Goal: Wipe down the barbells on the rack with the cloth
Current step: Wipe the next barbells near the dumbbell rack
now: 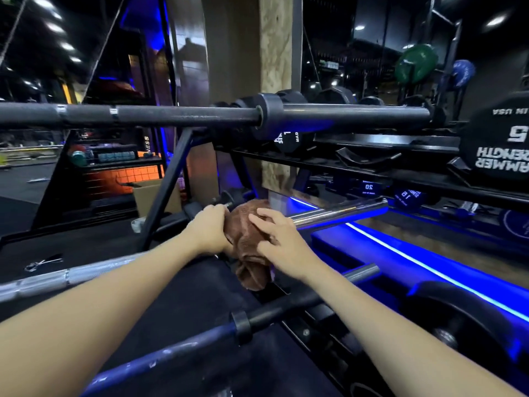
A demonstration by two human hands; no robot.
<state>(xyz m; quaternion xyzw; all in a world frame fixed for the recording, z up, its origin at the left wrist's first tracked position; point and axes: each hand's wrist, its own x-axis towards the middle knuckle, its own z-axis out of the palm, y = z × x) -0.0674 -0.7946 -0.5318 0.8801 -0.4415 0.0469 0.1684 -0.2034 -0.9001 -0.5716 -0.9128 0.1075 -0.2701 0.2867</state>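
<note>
Mid-frame: left hand (210, 224) gripping brown cloth (246, 239), right hand (279, 239) flat-fingered pressing it onto chrome barbell (340, 211); sleeve's long axis running up-right, nearer the right hand.

Rack: black steel barbell rack (169, 179), its slanted upright running from frame centre down to the lower left.
Top rest: black barbell (183, 114) lying level across the upper frame.
Middle rest: chrome barbell sleeve (340, 212) at centre right, a brown cloth (246, 239) draped over the bar at centre.
Lower rest: silver knurled barbell (51, 279) at the left edge.
Lowest rest: dark bar with collar (242, 325) across the bottom.
Floor: black matting (86, 247) beneath the rack.
</note>
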